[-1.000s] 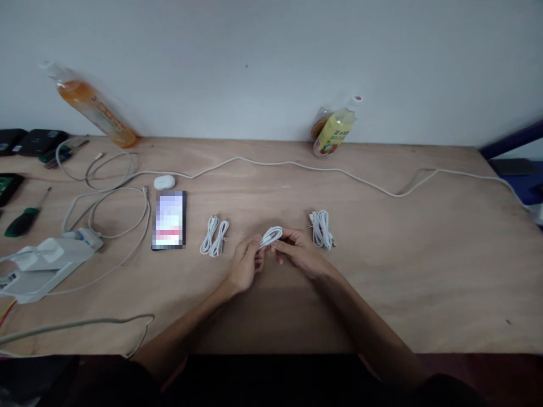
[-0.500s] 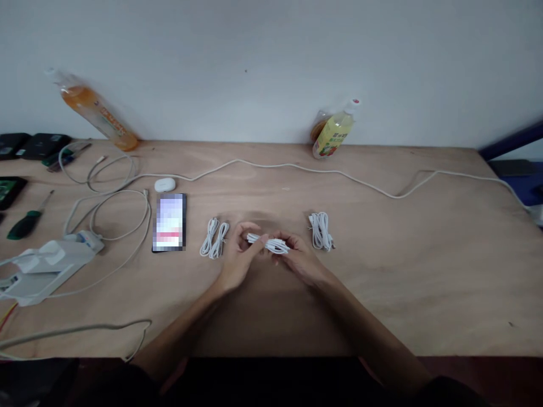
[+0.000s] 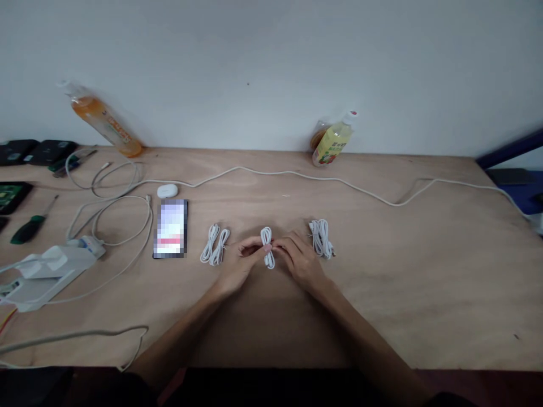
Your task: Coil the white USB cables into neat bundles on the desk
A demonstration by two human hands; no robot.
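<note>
A coiled white cable stands lengthwise between my hands, pinched round its middle. My left hand grips it, with the thumb across the front of the coil. At the coil's right side my right hand has its fingertips pressed together; whatever small thing they pinch is hidden. Two more coiled white cables lie side by side just left of my left hand. To the right of my right hand lies another bundle of coiled white cables, tied at the middle.
Left of the cables lie a phone, a white earbud case, a power strip with loose cords and a screwdriver. An orange drink bottle and a yellow one stand by the wall. A long white cord crosses behind.
The coiled cable has turned from lying crosswise to lengthwise in my left hand. My right hand has shifted from holding the coil's end to pinching beside its middle. The view has tipped slightly upward.
</note>
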